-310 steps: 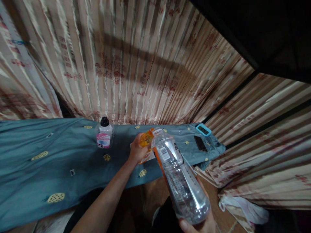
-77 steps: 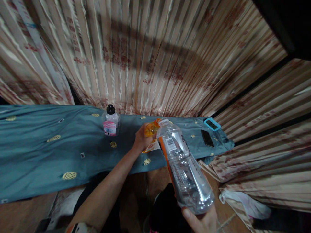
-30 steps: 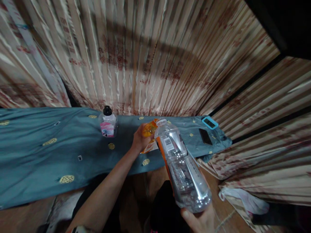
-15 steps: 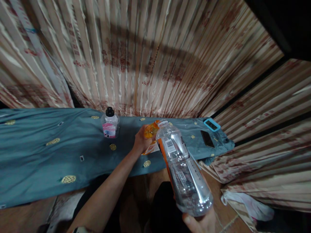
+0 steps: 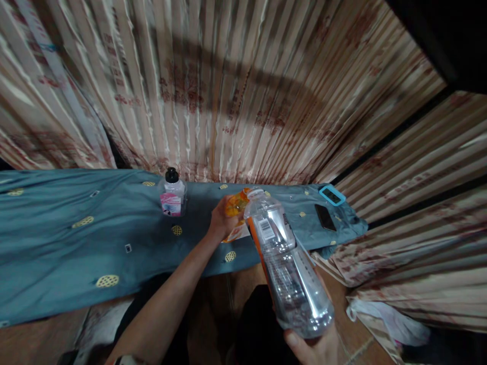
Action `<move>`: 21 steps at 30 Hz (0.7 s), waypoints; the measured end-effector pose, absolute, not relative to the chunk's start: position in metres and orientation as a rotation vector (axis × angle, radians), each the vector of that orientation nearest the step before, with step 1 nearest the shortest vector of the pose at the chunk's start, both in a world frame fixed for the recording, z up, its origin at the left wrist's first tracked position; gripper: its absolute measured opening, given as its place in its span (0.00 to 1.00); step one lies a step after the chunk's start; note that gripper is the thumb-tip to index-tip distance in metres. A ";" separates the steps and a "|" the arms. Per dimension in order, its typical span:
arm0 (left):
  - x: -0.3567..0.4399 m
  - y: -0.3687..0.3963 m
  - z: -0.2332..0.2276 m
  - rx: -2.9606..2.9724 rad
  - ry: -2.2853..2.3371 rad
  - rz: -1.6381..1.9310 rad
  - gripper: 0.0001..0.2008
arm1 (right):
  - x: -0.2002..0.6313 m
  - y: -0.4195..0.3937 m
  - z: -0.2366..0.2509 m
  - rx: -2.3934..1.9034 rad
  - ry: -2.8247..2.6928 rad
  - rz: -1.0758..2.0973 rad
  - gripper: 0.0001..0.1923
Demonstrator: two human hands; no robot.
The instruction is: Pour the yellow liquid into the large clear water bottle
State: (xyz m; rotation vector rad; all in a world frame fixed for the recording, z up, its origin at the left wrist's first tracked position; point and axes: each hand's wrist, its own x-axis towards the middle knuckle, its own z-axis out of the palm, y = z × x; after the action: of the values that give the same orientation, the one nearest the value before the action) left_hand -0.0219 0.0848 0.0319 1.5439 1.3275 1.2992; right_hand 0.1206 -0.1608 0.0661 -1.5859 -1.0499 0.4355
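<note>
Curtain (image 5: 228, 91), striped beige with red print, fills the background behind and to the right of the counter. Counter (image 5: 57, 238) is covered by a teal cloth with yellow dotted ovals, running from the left edge to right of centre.

Clear bottle (image 5: 285, 263): large, plastic, with orange label strip and a barcode, tilted mouth-forward over the counter's near edge, its open neck against the orange bottle. Only a little liquid is visible inside. Right hand (image 5: 315, 347) grips it around the base, at the bottom of the frame; fingers wrapped under the base, mostly cut off by the picture edge.

Left hand (image 5: 220, 223) is stretched forward over the counter, closed around the orange bottle (image 5: 235, 205), which stands on the cloth just right of centre. Neck of the orange bottle meets the mouth of the clear bottle; whether liquid is flowing cannot be told.

Small bottle (image 5: 173, 195): clear, black cap, pink label, upright on the cloth near the curtain, left of the left hand and apart from it.

Phone (image 5: 324, 217), dark, lies flat near the right end of the cloth. Blue-framed device (image 5: 332, 194) lies just behind it, at the cloth's far right corner.
</note>
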 end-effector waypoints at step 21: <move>-0.024 0.083 0.035 1.541 1.328 1.246 0.19 | 0.121 -0.160 0.074 -1.608 -1.052 0.436 0.64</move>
State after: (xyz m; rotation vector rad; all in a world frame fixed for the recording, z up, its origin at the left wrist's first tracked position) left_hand -0.0239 0.0828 0.0353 1.5413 1.3279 1.2461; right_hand 0.1209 -0.1598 0.0735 -1.6078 -1.0519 0.4356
